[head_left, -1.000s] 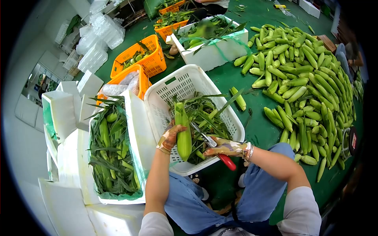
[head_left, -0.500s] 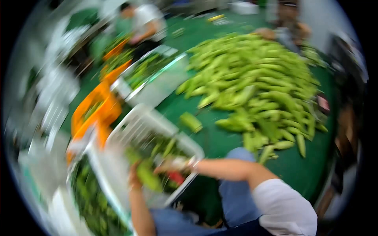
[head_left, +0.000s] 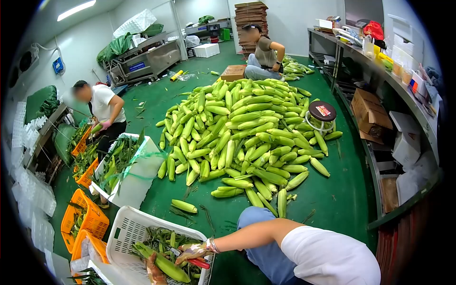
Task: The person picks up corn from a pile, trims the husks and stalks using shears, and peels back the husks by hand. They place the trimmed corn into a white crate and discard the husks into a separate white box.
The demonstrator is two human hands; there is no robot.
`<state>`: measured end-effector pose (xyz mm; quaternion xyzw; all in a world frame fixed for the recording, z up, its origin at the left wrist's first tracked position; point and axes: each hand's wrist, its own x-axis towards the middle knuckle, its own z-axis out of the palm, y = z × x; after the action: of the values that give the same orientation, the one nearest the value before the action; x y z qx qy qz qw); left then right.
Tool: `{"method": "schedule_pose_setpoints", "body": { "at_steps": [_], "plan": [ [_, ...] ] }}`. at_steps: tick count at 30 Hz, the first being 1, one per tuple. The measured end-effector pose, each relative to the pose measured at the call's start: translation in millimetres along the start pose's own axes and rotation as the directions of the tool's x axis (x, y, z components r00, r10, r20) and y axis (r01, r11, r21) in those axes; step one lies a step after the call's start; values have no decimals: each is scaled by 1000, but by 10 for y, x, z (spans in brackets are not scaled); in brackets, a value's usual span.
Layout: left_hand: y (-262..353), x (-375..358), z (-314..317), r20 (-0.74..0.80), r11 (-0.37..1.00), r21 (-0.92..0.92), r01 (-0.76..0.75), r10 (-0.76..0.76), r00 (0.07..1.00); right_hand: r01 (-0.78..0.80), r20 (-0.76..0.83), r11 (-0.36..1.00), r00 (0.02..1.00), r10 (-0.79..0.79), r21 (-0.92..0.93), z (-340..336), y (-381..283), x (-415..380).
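Green floor; left hand (head_left: pixel 154 271) partly cut off, gripping corn cob (head_left: pixel 164 265).

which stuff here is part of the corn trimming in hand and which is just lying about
In use:
- left hand holding a green husked corn cob
- right hand with its grip on red-handled scissors
- white plastic lattice basket of leaf trimmings

Lying about:
- big pile of green corn cobs on the floor
- orange plastic crates
- round black stool
- brown cardboard box

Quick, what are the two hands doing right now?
Left hand: closed around an ear of corn over the white basket.
Right hand: closed on red-handled scissors.
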<state>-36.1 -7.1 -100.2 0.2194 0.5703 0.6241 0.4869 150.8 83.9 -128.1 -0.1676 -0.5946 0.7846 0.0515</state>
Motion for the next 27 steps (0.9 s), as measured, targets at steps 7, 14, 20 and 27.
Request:
{"method": "schedule_pose_setpoints", "body": {
  "at_steps": [7, 14, 20, 27],
  "plan": [
    [43, -36, 229, -25, 994, -100, 45, -47, 999, 69, 21, 992, 998, -67, -107, 18, -145, -182],
    [73, -107, 635, 42, 825, -546, 145, -146, 988, -106, -326, 979, 944, 45, -171, 17, -288, -257],
    [532, -21, 299, -170, 812, -563, -151, 65, 983, -156, -258, 986, 956, 138, -50, -195, -819, -957],
    [438, -46, -169, -338, 928, -331, -173, 54, 940, -346, -706, 850, 707, -42, -397, -1507, -997, -1663]
  ]
}}
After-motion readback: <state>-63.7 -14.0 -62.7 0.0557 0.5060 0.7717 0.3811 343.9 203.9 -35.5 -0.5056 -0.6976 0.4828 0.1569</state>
